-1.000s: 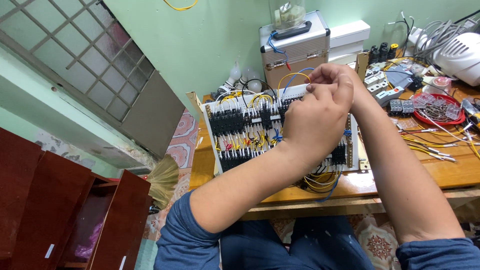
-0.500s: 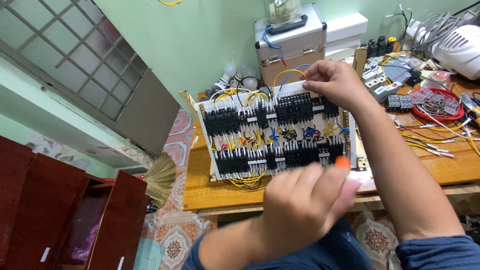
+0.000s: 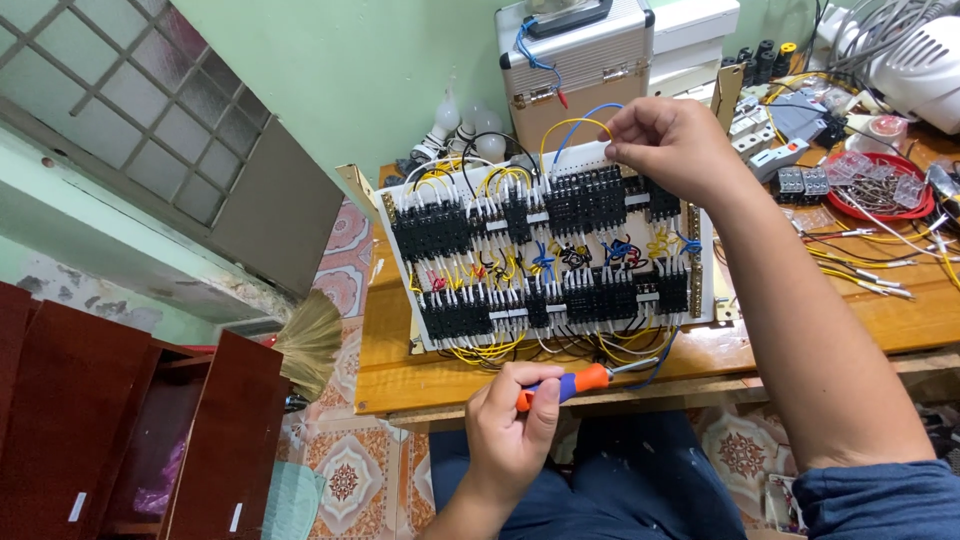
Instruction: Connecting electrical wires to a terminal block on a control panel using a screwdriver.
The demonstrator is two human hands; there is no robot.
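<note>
Wires (image 3: 575, 135), yellow and blue, are pinched in the right hand (image 3: 665, 140) above the wired panel (image 3: 545, 255) on the tabletop (image 3: 400, 375). An orange-handled screwdriver (image 3: 580, 381) is clamped in the left hand (image 3: 510, 425); small clear parts are heaped in a red tray (image 3: 880, 190).

White panel (image 3: 700, 300) carries black relays (image 3: 585, 200) with yellow wires (image 3: 500, 350); orange-handled screwdriver (image 3: 575, 383) at six o'clock; red tray (image 3: 835, 200) at three; patterned floor tiles (image 3: 345, 470) at seven

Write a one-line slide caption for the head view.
Left hand grips an orange-handled screwdriver while the right hand pinches a yellow wire atop the relay panel.
</note>
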